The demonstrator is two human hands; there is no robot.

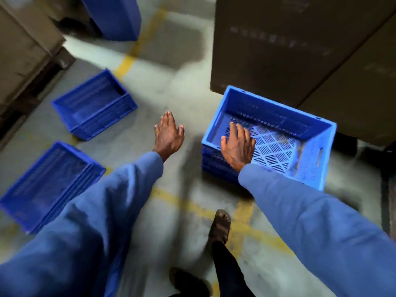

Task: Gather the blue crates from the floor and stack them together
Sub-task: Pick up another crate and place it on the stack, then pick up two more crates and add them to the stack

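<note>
Three blue slotted crates lie open side up on the grey floor. The nearest blue crate (300, 144) sits at the right, against a dark box. My right hand (237, 145) hovers over its left rim, fingers spread, holding nothing. My left hand (169, 133) is stretched out flat above bare floor, just left of that crate, and is empty too. A second blue crate (94, 103) rests at the left, farther away. A third blue crate (47, 185) lies at the near left, partly hidden by my left sleeve.
A large dark box (289, 50) towers at the right. Brown cartons on a pallet (23, 50) fill the left edge. A tall blue bin (115, 16) stands at the top. Yellow floor lines (192, 205) cross the walkway. My sandalled foot (220, 226) steps below the right crate.
</note>
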